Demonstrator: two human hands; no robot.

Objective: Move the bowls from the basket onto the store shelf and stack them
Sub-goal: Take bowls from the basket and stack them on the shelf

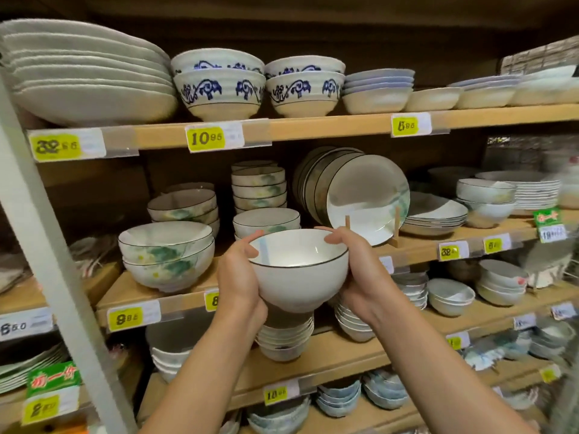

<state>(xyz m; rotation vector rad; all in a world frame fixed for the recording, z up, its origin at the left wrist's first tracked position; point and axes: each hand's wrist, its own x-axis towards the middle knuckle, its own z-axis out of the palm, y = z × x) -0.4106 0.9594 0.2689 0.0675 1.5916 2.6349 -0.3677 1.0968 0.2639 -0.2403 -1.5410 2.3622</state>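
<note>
Both hands are up at the store shelf now, and the bowl (pixel 299 277), white with a thin dark rim, hangs in the air just in front of the middle shelf (pixel 185 303), over its front edge and not yet set down. The left hand (pixel 238 280) cups one side with the thumb hooked over the rim, the right hand (pixel 357 270) mirrors it on the other side, so each grip is clamped on the bowl. Where are we in the job? I'd say mid-carry, with the placing to come. Right behind the bowl sits a short stack (pixel 266 220) of dark-rimmed bowls near the front edge, and that looks the likely landing spot. How many of the bowls there came from the basket can't be told, and the basket itself is out of view, so what is left to move is unknown. Room is tight here. A taller stack (pixel 259 189) stands behind the short one, the big green-splashed bowls (pixel 166 255) crowd the left end of the shelf, and the standing plates (pixel 366 198) lean on a wooden rack close on the right. There is clear height between the short stack and the upper shelf (pixel 313 126), so coming in from above and lowering straight down looks safest. The right knuckles pass near those plates, worth watching.
</note>
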